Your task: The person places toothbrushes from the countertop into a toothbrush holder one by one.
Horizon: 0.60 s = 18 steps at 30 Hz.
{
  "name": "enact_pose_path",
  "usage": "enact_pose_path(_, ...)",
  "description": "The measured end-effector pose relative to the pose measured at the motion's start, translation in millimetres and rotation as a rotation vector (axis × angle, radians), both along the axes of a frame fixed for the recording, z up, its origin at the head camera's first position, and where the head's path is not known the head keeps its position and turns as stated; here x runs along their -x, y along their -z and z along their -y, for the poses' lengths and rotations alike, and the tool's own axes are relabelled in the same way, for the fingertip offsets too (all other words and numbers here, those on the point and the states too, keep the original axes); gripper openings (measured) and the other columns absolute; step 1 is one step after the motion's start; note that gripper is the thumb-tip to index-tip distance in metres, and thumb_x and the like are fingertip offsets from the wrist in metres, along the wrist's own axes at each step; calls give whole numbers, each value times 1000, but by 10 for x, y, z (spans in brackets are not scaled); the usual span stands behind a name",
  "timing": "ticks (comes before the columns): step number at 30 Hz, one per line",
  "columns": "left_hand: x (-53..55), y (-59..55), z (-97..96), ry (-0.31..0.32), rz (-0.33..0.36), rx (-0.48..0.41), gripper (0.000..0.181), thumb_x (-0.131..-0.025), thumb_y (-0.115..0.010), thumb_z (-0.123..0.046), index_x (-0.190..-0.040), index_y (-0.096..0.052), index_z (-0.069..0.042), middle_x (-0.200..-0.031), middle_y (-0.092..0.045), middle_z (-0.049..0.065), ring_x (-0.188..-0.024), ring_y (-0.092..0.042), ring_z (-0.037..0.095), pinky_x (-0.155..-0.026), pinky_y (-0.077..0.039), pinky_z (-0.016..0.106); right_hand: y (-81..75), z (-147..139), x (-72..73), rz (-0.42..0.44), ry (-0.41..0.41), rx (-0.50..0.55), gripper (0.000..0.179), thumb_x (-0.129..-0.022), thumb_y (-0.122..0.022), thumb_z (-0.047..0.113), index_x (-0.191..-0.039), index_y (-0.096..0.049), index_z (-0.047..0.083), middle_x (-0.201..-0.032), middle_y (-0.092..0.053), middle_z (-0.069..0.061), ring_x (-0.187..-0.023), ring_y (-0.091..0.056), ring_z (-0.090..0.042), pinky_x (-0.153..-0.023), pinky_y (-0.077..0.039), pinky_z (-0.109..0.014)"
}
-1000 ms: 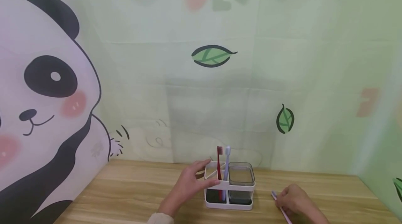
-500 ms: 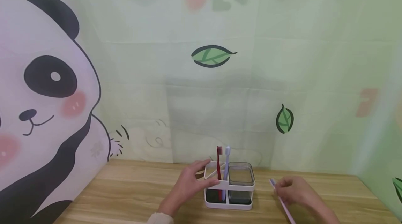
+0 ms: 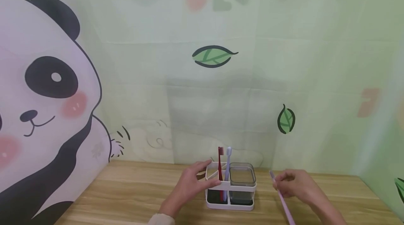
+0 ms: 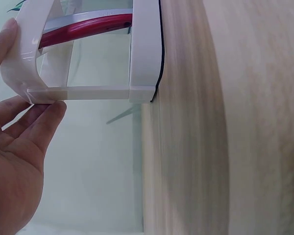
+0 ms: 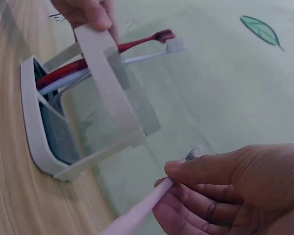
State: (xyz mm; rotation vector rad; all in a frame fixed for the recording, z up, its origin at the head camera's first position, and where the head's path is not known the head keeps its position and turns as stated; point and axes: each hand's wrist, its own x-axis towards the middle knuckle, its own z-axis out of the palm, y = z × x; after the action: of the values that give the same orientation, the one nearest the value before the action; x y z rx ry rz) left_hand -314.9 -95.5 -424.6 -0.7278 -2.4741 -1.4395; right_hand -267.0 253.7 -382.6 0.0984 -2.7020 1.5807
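A white toothbrush holder (image 3: 229,206) stands upright on the table. My left hand (image 3: 188,186) holds its upper frame from the left, thumb at the front and fingers at the side and back. In the holder's left part a red toothbrush (image 3: 220,163) and a pale blue toothbrush (image 3: 228,165) stand with bristles up. A clear square cup (image 3: 242,176) fills the right part. To the right, apart from the holder, my right hand (image 3: 298,187) pinches a pink toothbrush (image 5: 139,211) near its head between thumb and fingers. The brush slants, its head up and its handle end cut off below.
The wooden table (image 3: 126,190) runs back to a pale green cloth backdrop (image 3: 142,60) printed with leaves and a large panda (image 3: 47,120). The backdrop stands close behind the holder.
My right hand has risen and moved slightly away from me, lifting the pink toothbrush, and its head now points higher. The left hand and the holder stay in place.
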Motion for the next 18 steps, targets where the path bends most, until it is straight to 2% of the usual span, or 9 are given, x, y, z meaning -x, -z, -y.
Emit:
enact_pose_path(5,11,8,-10,5,-8,-11,75,-88,-89,-40,-148,-62,-4,-143,-63,21,-124,-66,38,-100,-59,47,-102,43,-31,-38,21,-2,18,-96,-77,10,-104,-73,-5,-94,-76,-10,-81,-74,-26,-75,-66,-38)
enact_pose_path(10,15,10,-9,2,-9,-10,75,-88,-89,-41,-148,-62,-5,-144,-63,20,-124,-66,38,-100,-59,48,-200,114,-45,-80,78,6,18,-97,-78,11,-106,-73,-4,-97,-78,-11,-84,-76,-26,-79,-66,-41)
enact_pose_path(16,10,13,3,1,-1,-3,75,-88,-89,-42,-148,-62,-6,-144,-63,20,-125,-66,38,-101,-58,49,-308,191,-101,-148,115,42,25,-99,-78,20,-110,-73,-2,-100,-79,-10,-87,-77,-24,-90,-63,-47)
enact_pose_path(18,8,13,6,2,3,-10,75,-88,-89,-41,-149,-62,-6,-144,-62,20,-125,-66,38,-101,-58,49,-350,228,-119,-159,132,64,28,-100,-78,24,-112,-73,-1,-101,-79,-8,-89,-77,-22,-90,-63,-43)
